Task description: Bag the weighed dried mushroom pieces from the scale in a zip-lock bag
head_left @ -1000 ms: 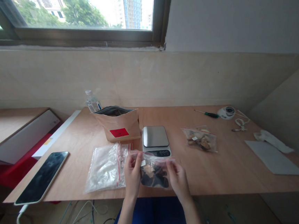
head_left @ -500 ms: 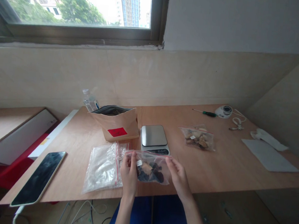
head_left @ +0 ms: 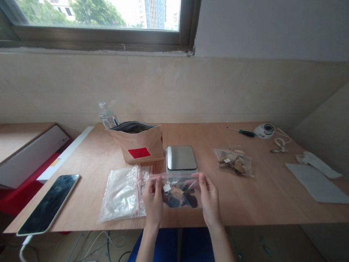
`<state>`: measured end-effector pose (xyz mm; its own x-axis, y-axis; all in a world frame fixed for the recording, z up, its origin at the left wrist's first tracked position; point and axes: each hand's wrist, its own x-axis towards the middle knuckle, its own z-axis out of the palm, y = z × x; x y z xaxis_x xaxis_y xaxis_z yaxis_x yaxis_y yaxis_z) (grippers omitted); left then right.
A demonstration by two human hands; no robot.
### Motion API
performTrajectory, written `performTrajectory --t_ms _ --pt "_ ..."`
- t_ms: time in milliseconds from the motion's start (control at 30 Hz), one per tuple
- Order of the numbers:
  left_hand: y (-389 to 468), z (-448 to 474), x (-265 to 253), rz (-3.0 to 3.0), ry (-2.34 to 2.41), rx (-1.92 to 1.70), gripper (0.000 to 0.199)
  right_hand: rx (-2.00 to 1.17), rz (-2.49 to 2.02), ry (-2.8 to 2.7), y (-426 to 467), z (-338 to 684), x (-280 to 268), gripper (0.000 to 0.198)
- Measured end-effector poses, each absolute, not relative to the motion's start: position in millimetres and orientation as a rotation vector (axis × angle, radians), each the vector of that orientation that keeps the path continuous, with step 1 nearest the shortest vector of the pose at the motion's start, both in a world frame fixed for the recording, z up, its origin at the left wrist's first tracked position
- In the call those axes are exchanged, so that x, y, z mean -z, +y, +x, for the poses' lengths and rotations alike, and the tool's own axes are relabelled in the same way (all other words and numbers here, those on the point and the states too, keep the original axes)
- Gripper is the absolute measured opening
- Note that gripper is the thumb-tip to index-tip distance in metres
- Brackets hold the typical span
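Note:
Between my hands a clear zip bag is stretched, with dark and tan dried pieces and a small white label in it. My left hand pinches its left top corner; my right hand pinches the right end of the red zip strip. Just behind the bag lies a small digital scale with a bare steel plate; the held bag covers most of its display. Left of my left hand is a stack of clear zip bags. A brown paper pouch with a red label stands open behind them.
A second filled zip bag lies to the right of the scale. Farther right are a screwdriver, a dome camera and a white sheet. A phone on a cable lies at the left edge; a bottle stands behind the pouch.
Both hands have raised the filled bag slightly, and it now hides more of the scale's front. My right fingers have closed in at the zip's right end. The view has shifted a little.

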<state>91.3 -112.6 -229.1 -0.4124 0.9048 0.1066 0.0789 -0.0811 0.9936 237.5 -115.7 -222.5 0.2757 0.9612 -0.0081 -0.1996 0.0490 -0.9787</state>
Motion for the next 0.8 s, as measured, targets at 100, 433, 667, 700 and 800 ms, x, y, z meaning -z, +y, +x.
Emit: performTrajectory --t_ms 100,433,667,700,800 --pt "-102 92 220 1.082 1.429 -1.551 0.039 -1.032 -1.202 -0.947 -101 246 218 0.042" --pt "-93 90 231 0.881 1.21 -1.563 0.036 -0.872 -1.293 -0.979 -97 259 234 0.037" --pt "-97 77 242 0.908 1.112 -1.49 0.029 -0.994 -1.267 -1.041 -101 274 247 0.035" --pt "-97 76 243 0.938 1.131 -1.488 0.029 -1.002 -1.262 -1.054 -101 276 246 0.034" --pt "-98 73 242 1.015 1.22 -1.49 0.029 -1.01 -1.26 -1.081 -102 278 243 0.034"
